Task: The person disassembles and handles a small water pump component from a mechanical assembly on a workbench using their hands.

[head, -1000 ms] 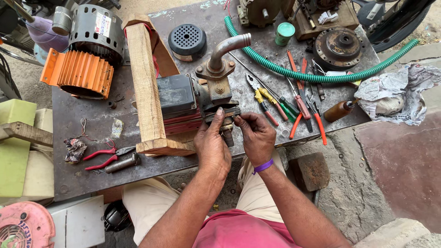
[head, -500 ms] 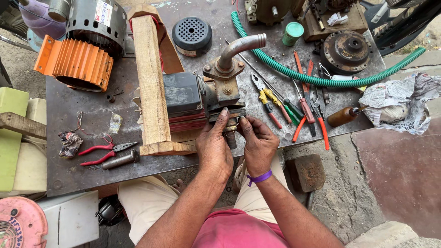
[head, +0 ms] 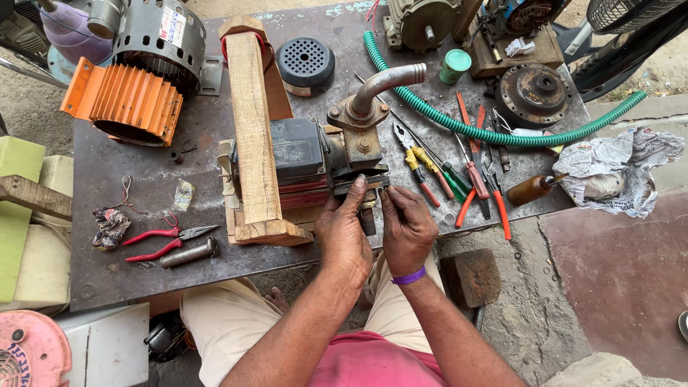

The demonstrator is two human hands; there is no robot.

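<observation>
A dark, greasy water pump (head: 315,161) with a curved metal pipe (head: 380,89) lies on the grey metal table (head: 136,179), braced by a wooden block (head: 254,129). My left hand (head: 344,233) and my right hand (head: 407,228) are pressed together at the pump's near end. The fingertips of both pinch a small dark part (head: 368,215) there. The part is mostly hidden by my fingers. A purple band circles my right wrist.
Pliers and screwdrivers (head: 466,175) lie right of the pump, red-handled pliers (head: 161,240) to its left. An orange-finned motor (head: 140,79), a black grille cap (head: 306,64), a green hose (head: 502,132), a brown bottle (head: 534,190) and crumpled newspaper (head: 616,172) sit around.
The view has shifted slightly. My hands stay at the pump's near end, fingers drawn closer together on the small part.
</observation>
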